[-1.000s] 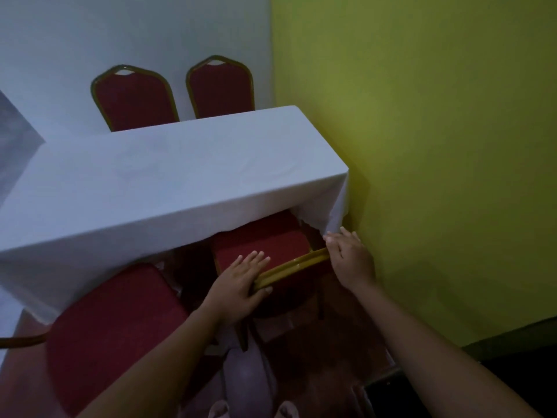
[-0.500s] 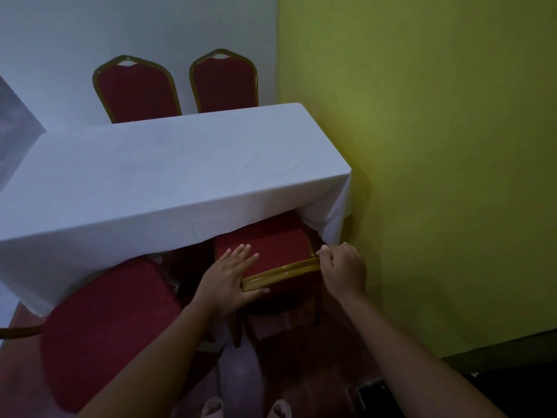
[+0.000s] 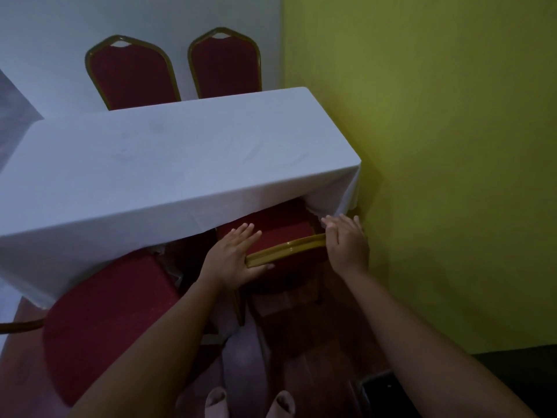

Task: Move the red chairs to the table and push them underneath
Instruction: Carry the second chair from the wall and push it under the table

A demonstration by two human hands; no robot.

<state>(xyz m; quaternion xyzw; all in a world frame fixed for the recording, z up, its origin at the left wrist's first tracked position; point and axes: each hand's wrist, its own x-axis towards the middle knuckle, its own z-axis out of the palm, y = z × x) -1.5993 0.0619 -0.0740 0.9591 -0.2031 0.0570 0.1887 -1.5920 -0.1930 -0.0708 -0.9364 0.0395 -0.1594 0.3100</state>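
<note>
A red chair with a gold frame stands at the right end of the white-clothed table, its seat hidden under the hanging cloth. My left hand lies on the left part of the chair's top rail, fingers flat on the red back and thumb behind the rail. My right hand covers the rail's right end, fingers draped over it. A second red chair stands to the left on the near side, its front edge at the cloth. Two more red chairs stand behind the table.
A yellow-green wall runs close along the right of the table and the chair. A white wall lies behind the far chairs. My feet stand on a reddish floor, and a dark object lies at the bottom right.
The held chair has slid a little farther under the table. Both hands went forward with it, and my right hand's fingers have uncurled over the rail.
</note>
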